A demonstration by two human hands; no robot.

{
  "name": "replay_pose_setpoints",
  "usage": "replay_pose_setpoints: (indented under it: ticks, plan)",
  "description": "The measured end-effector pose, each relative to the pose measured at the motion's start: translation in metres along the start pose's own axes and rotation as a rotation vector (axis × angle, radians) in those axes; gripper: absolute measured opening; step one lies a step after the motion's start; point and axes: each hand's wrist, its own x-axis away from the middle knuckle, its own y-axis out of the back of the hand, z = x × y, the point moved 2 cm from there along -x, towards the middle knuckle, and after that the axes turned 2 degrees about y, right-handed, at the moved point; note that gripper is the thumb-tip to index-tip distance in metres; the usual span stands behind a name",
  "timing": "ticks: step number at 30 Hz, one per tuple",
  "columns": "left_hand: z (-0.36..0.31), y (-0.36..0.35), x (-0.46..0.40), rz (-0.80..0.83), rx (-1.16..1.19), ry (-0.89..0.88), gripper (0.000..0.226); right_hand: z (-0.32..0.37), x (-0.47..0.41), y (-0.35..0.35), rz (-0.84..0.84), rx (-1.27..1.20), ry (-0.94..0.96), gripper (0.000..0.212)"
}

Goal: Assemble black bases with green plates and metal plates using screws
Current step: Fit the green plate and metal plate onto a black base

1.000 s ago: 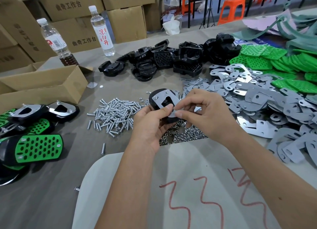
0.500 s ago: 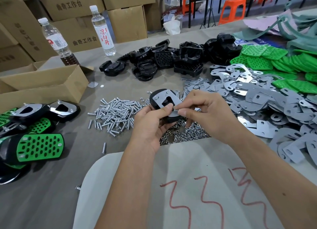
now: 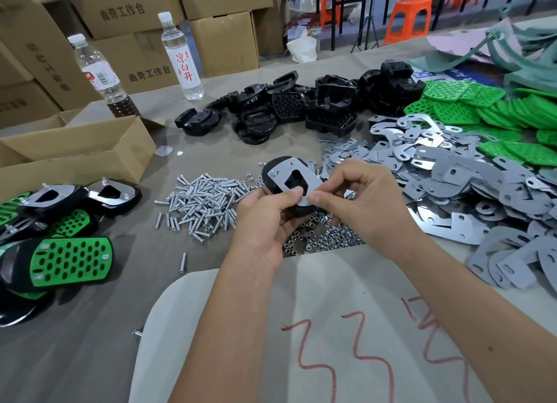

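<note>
Looking left: finished units (image 3: 60, 251), black with green plates, lie in a heap at the worktop's (image 3: 75, 342) left edge, two of them turned metal side up.
Box: an open carton (image 3: 75, 152) sits behind that heap.
Bottles: two bottles (image 3: 180, 55) stand upright behind the carton, one holding dark liquid at the bottom, one clear.
Screws: a loose pile of screws (image 3: 202, 200) lies just left of your hands; a few strays lie nearer you.
Left hand: your left hand (image 3: 268, 224) grips the base (image 3: 272, 179) from below, its fingers curled round the underside and the thumb pressing on the metal plate (image 3: 297, 179) seated on top.
Plate: two screw ends stick up through its far holes.
Nuts: a heap of nuts (image 3: 325, 236) lies under and just behind your hands.
Right hand: your right hand (image 3: 364, 203) has its thumb and forefinger pinched together at the plate's near end; what they pinch is too small to tell.
Bases: spare bases (image 3: 301, 104) are piled at the back, centre.
Plates: loose metal plates (image 3: 452, 191) spread to the right of your hands.
Green: green plates (image 3: 482, 113) are stacked far right.
</note>
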Motion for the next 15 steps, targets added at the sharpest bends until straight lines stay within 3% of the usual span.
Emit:
replay_pose_setpoints:
  ticks: [15]
  plan:
    - [0.0003,0.0033,-0.0031,-0.039,-0.013,-0.024,0.022,-0.0028,0.0005,-0.0021,0.057,-0.013,0.010,0.019]
